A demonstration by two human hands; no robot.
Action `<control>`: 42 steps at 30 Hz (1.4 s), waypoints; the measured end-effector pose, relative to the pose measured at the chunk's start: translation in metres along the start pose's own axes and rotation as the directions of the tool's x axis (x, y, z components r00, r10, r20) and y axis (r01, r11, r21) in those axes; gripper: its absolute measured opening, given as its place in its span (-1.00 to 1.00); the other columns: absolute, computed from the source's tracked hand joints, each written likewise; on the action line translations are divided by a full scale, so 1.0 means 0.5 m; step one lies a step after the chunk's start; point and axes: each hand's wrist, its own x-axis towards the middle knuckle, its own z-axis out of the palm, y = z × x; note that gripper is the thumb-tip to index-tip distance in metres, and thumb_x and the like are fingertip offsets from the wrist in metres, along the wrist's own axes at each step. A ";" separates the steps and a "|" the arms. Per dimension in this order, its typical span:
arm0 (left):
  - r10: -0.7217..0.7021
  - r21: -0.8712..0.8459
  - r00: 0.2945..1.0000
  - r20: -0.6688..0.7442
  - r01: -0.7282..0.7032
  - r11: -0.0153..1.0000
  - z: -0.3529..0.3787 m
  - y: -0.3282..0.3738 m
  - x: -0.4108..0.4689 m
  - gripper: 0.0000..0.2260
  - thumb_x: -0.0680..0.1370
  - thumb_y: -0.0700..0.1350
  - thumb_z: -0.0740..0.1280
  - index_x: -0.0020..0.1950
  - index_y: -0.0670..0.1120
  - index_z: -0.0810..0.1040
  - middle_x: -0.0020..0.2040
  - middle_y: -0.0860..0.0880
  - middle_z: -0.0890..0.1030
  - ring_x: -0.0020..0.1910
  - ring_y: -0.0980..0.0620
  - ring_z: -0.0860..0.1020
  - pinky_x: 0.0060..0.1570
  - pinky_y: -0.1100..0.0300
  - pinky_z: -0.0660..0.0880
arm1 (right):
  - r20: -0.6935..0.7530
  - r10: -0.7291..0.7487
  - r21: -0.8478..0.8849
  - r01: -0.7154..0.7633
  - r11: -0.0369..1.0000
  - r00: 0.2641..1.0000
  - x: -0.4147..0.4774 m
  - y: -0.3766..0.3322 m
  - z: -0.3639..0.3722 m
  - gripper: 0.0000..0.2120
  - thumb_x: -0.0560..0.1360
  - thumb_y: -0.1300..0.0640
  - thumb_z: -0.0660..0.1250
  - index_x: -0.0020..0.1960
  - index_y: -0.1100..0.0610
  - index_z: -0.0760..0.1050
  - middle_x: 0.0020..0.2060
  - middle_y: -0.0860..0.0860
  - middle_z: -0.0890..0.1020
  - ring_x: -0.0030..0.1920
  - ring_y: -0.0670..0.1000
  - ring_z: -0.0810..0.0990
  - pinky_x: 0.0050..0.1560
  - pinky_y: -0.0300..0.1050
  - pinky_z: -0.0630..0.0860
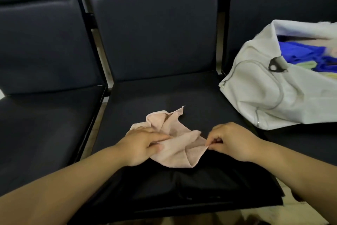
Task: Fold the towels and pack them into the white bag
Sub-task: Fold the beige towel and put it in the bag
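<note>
While my left hand (140, 145) grips the crumpled pink towel (177, 149) at its left side, fingers and thumb closed on the cloth, my right hand (231, 141) pinches its right corner between thumb and fingertip. The towel lies bunched between both hands on the middle seat (200, 108). Farther right, the white bag (264, 93) lies open, with blue cloth (300, 53) inside.

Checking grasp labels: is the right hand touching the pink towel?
Touching. The head view shows the right hand pinching the right corner of the towel between thumb and fingertips, with no gap visible.
</note>
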 end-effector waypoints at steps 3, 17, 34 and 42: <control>-0.004 0.044 0.995 -0.097 0.008 0.999 0.005 0.003 0.016 -0.70 0.64 0.20 0.16 0.37 0.40 0.43 0.17 0.28 0.55 0.24 0.21 0.43 0.33 0.07 0.37 | 0.073 -0.002 -0.014 0.003 1.000 0.997 -0.008 0.013 -0.005 -0.89 0.51 -0.03 0.46 0.02 -0.15 0.69 -0.10 -0.25 0.60 -0.09 -0.20 0.59 0.01 -0.23 0.54; 0.448 0.019 0.888 -0.105 -0.449 0.893 0.013 0.147 0.040 -0.80 0.61 -0.09 0.31 0.22 0.07 0.55 0.17 0.19 0.59 0.21 0.20 0.48 0.28 0.21 0.36 | 0.168 -0.035 -0.072 0.048 0.996 0.985 -0.017 0.009 -0.012 -0.76 0.51 -0.07 0.43 0.18 -0.14 0.65 0.04 -0.24 0.61 0.06 -0.19 0.57 0.11 -0.21 0.51; 0.088 -0.476 0.969 0.229 0.033 0.879 -0.037 0.085 0.004 -0.88 0.54 -0.09 0.45 -0.14 0.14 0.64 -0.03 0.15 0.66 -0.03 0.23 0.61 0.12 0.14 0.52 | -0.078 0.163 0.590 -0.086 0.803 0.984 -0.033 -0.013 -0.074 -0.89 0.48 0.24 0.50 -0.08 0.04 0.72 -0.16 -0.05 0.75 -0.07 -0.03 0.71 0.08 -0.20 0.58; -0.055 -0.427 0.972 -0.227 -0.049 0.903 -0.160 0.076 -0.062 -0.87 0.57 -0.08 0.44 -0.16 0.10 0.61 -0.16 0.07 0.66 -0.11 0.16 0.63 0.02 0.10 0.54 | -0.268 0.282 0.713 -0.007 0.701 0.921 -0.038 -0.036 -0.123 -0.89 0.52 0.28 0.46 -0.07 0.09 0.72 -0.15 0.02 0.75 -0.07 -0.02 0.72 0.13 -0.05 0.64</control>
